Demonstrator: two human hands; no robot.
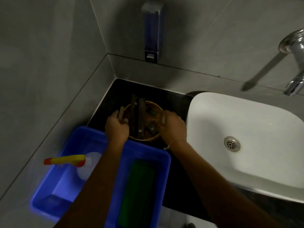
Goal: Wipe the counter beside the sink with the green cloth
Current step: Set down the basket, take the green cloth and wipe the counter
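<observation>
A folded green cloth lies in the blue plastic tub at the bottom of the view, untouched. On the black counter left of the white sink stands a round wicker basket with dark brown packets in it. My left hand grips the basket's left rim together with a small brown packet. My right hand grips its right rim.
A spray bottle with a yellow and red trigger stands in the tub's left part. A soap dispenser hangs on the grey wall above the counter. A chrome tap juts out over the sink. Grey walls close the counter's left and back.
</observation>
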